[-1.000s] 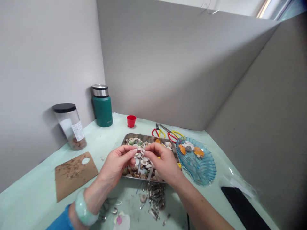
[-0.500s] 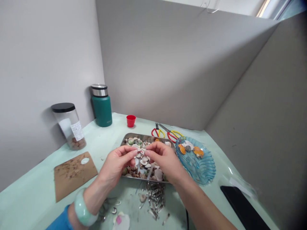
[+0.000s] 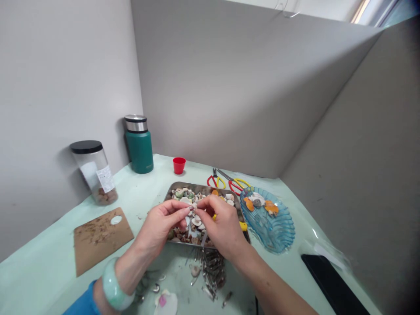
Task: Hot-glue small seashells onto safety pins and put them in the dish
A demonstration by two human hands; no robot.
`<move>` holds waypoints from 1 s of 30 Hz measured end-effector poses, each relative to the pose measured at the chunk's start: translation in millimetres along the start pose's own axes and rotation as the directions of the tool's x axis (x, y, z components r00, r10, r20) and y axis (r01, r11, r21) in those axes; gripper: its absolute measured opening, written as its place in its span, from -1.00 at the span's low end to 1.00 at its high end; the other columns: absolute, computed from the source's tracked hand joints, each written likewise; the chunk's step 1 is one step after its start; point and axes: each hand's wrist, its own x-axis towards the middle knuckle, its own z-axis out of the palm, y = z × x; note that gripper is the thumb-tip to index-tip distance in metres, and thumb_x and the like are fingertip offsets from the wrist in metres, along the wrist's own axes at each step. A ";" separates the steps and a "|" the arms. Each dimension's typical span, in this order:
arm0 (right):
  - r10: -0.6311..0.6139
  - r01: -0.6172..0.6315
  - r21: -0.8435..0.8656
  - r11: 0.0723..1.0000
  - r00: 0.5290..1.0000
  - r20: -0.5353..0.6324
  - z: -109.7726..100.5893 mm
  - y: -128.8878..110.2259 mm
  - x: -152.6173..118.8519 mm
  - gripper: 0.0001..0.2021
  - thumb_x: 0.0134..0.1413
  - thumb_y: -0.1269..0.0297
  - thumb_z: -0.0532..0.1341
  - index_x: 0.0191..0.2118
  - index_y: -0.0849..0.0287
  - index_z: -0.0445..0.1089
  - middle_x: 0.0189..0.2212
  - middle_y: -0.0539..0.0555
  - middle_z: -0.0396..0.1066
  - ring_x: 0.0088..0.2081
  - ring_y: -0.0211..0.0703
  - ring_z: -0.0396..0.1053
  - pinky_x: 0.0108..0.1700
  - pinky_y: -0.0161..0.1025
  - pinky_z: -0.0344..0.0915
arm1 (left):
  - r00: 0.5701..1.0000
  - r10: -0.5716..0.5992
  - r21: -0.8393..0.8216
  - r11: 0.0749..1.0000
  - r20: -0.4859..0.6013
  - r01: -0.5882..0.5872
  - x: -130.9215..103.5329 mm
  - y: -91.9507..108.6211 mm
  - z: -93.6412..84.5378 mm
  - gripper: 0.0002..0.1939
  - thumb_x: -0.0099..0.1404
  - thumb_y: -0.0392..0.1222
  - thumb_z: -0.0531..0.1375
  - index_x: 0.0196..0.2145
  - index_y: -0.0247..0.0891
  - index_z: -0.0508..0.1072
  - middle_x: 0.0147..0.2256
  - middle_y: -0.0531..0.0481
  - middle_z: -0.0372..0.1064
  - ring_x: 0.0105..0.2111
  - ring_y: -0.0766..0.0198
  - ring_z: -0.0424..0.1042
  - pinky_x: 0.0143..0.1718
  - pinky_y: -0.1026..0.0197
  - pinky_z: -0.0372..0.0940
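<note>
Over a metal tray full of seashells, both hands meet with their fingertips together. My left hand, with a pale green bangle at the wrist, pinches a small whitish piece, perhaps a shell. My right hand closes on the same piece from the right. The piece is mostly hidden by the fingers. Something yellow shows beside the right hand, over the tray's right side. Below the tray lies a pile of small metal clips or pins.
Right of the tray is a blue plate with shells; behind it, scissors. A red cup, green bottle, jar and brown board stand or lie leftward. A black object is at right.
My right hand has shifted slightly left and turned, its fingertips closer to my left ones. Yellow parts now show by it over the tray. My left hand has barely moved.
</note>
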 end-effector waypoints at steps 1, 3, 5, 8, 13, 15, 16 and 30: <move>0.007 -0.007 0.000 1.000 1.000 -0.002 0.5 0.5 -0.2 -0.95 0.03 0.43 0.16 -0.40 0.16 0.32 -0.47 -0.03 0.36 -0.39 -0.24 0.31 -0.35 -0.31 0.18 | 1.000 0.004 0.001 1.000 -0.005 -0.004 0.0 0.3 0.0 -0.82 0.01 -0.17 0.31 -0.40 -0.31 0.49 -0.63 0.09 0.33 -0.62 0.40 0.26 -0.54 0.35 0.18; 0.025 -0.025 0.004 1.000 1.000 -0.013 1.6 1.4 -0.5 -0.95 0.03 0.42 0.16 -0.41 0.16 0.32 -0.47 -0.03 0.37 -0.40 -0.24 0.31 -0.36 -0.32 0.18 | 1.000 0.014 0.004 1.000 -0.012 -0.014 -0.2 0.7 0.0 -0.82 0.01 -0.17 0.31 -0.41 -0.31 0.49 -0.63 0.09 0.33 -0.62 0.40 0.26 -0.54 0.35 0.18; 0.050 -0.049 0.011 0.999 0.998 -0.025 2.3 1.8 -0.7 -0.95 0.03 0.41 0.17 -0.41 0.16 0.31 -0.47 -0.03 0.38 -0.41 -0.25 0.31 -0.38 -0.33 0.18 | 1.000 0.013 0.001 1.000 -0.008 -0.013 -0.4 0.7 -0.1 -0.82 0.02 -0.17 0.30 -0.41 -0.31 0.49 -0.63 0.09 0.33 -0.61 0.41 0.26 -0.54 0.36 0.18; 0.083 -0.082 0.035 0.996 0.996 -0.025 2.4 1.3 -0.9 -0.95 0.02 0.40 0.17 -0.43 0.15 0.31 -0.50 -0.04 0.37 -0.45 -0.27 0.30 -0.41 -0.34 0.17 | 1.000 0.004 -0.002 1.000 0.005 -0.004 -0.3 0.1 -0.1 -0.83 0.02 -0.18 0.30 -0.40 -0.31 0.49 -0.63 0.09 0.32 -0.61 0.42 0.25 -0.55 0.37 0.18; 0.116 -0.114 0.077 0.990 0.993 -0.020 2.8 -0.3 -0.8 -0.94 -0.01 0.39 0.18 -0.46 0.15 0.31 -0.54 -0.06 0.35 -0.51 -0.30 0.27 -0.46 -0.35 0.16 | 1.000 0.027 0.018 0.999 -0.008 -0.027 -0.4 0.4 0.5 -0.83 0.02 -0.20 0.30 -0.39 -0.30 0.50 -0.61 0.10 0.33 -0.61 0.43 0.26 -0.53 0.37 0.20; 0.121 -0.119 0.087 0.989 0.992 -0.024 3.4 -0.4 -0.5 -0.94 -0.02 0.40 0.18 -0.46 0.16 0.31 -0.55 -0.07 0.35 -0.52 -0.30 0.26 -0.47 -0.36 0.16 | 0.998 0.051 0.040 0.998 -0.027 -0.050 -1.1 1.1 0.9 -0.83 0.00 -0.21 0.31 -0.40 -0.30 0.50 -0.54 0.06 0.39 -0.60 0.43 0.27 -0.52 0.35 0.22; 0.121 -0.118 0.092 0.989 0.992 -0.025 3.6 -0.4 -0.4 -0.94 -0.03 0.40 0.18 -0.47 0.16 0.31 -0.55 -0.07 0.35 -0.52 -0.30 0.26 -0.47 -0.36 0.16 | 0.997 0.065 0.054 0.997 -0.033 -0.063 -1.5 1.4 1.1 -0.84 0.00 -0.21 0.31 -0.40 -0.29 0.51 -0.47 0.03 0.43 -0.60 0.43 0.28 -0.51 0.34 0.23; 0.044 -0.041 0.092 0.995 0.998 -0.039 1.6 -3.7 -1.0 -0.92 0.01 0.45 0.18 -0.44 0.16 0.32 -0.51 -0.06 0.37 -0.43 -0.27 0.31 -0.35 -0.34 0.19 | 0.988 0.155 0.129 0.980 -0.012 -0.152 -2.7 0.7 0.0 -0.90 0.05 -0.21 0.29 -0.41 -0.25 0.51 -0.26 -0.01 0.46 -0.58 0.45 0.31 -0.49 0.33 0.26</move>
